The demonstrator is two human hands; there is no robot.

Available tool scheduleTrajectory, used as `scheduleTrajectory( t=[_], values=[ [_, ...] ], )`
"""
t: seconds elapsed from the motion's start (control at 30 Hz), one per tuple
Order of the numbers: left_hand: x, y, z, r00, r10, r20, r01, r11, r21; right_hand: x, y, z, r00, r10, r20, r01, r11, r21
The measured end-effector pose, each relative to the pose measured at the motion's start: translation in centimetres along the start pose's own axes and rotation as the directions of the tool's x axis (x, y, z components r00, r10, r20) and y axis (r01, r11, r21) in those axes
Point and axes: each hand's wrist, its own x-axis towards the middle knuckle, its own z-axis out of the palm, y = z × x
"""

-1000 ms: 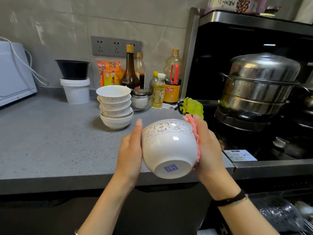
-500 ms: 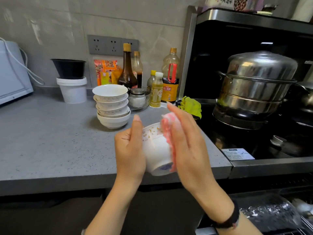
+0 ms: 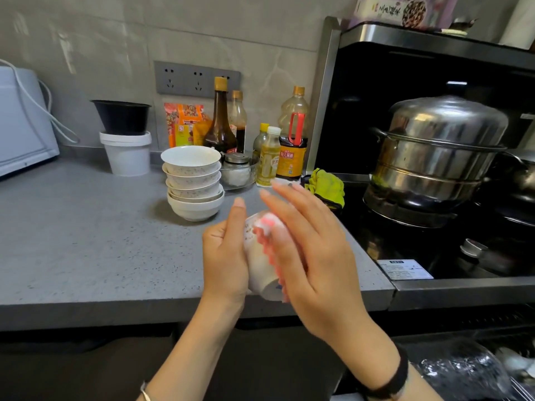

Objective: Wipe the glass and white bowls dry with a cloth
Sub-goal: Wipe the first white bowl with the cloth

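Both hands meet over the front edge of the grey bench (image 3: 86, 241). Left hand (image 3: 224, 259) grips a white bowl (image 3: 260, 274) tipped on its side, thumb pointing up along the rim. Right hand (image 3: 312, 256) lies flat with straight fingers, pressing a pink cloth (image 3: 265, 227) against the bowl's outer wall. Behind them a stack of bowls (image 3: 192, 186) stands on the bench, near the sauce bottles (image 3: 220, 123).

head camera looks down and forward, close over the counter (image 3: 86, 256)
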Motion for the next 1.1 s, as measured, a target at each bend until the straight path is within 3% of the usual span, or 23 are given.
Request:
scheduleTrajectory(
  t=[0.1, 0.27, 0.4, 0.5, 0.57, 0.63, 0.7, 0.77, 0.83, 0.9, 1.0, 1.1],
  values=[
    [0.0, 0.4, -0.1, 0.999, -0.049, 0.008, 0.05, 0.997, -0.067, 0.5, 0.7, -0.2, 0.995, 0.081, -0.064, -0.061, 0.963, 0.261],
    [-0.3, 0.3, -0.6, 0.981, -0.191, 0.035, 0.194, 0.96, -0.204, -0.3, 1.2, 0.8, 0.95, 0.308, -0.045, -0.197, 0.707, 0.68],
    [-0.7, -0.5, -0.5, 0.96, -0.269, 0.077, 0.28, 0.915, -0.29, -0.4, 0.9, 1.1, 0.868, 0.495, -0.035, -0.279, 0.545, 0.79],
    [-0.5, -1.0, -0.5, 0.938, -0.339, 0.074, 0.347, 0.917, -0.195, -0.1, 1.3, 0.6, 0.781, 0.625, -0.011, -0.381, 0.49, 0.784],
    [-0.1, -0.9, -0.7, 0.923, -0.366, 0.115, 0.372, 0.928, -0.031, 0.3, 1.8, 0.0, 0.77, 0.636, -0.041, -0.394, 0.526, 0.754],
    [0.4, -0.5, -1.0, 0.884, -0.401, 0.239, 0.381, 0.916, 0.127, 0.9, 1.6, -0.8, 0.823, 0.55, -0.142, -0.325, 0.66, 0.678],
    [0.6, 0.1, -1.2, 0.773, -0.488, 0.406, 0.442, 0.872, 0.208, 1.2, 1.6, -1.2, 0.897, 0.358, -0.261, -0.185, 0.838, 0.513],
    [0.9, 0.2, -1.7, 0.634, -0.584, 0.507, 0.53, 0.806, 0.265, 1.1, 1.9, -1.3, 0.945, 0.154, -0.29, -0.046, 0.937, 0.346],
    [0.7, 0.4, -2.2, 0.503, -0.649, 0.572, 0.643, 0.722, 0.254, 0.7, 2.5, -1.3, 0.968, -0.021, -0.251, 0.058, 0.988, 0.14],
    [0.4, 0.3, -2.8, 0.43, -0.662, 0.614, 0.746, 0.644, 0.173, 0.0, 3.1, -1.1, 0.966, -0.147, -0.211, 0.145, 0.989, -0.022],
    [-0.3, -0.2, -3.4, 0.463, -0.647, 0.605, 0.813, 0.582, 0.0, -1.3, 2.7, -0.7, 0.965, -0.208, -0.157, 0.209, 0.978, -0.011],
    [-1.5, -1.5, -4.0, 0.636, -0.57, 0.521, 0.709, 0.698, -0.102, -1.9, 1.1, -0.6, 0.996, 0.051, -0.067, -0.027, 0.947, 0.32]
  ],
)
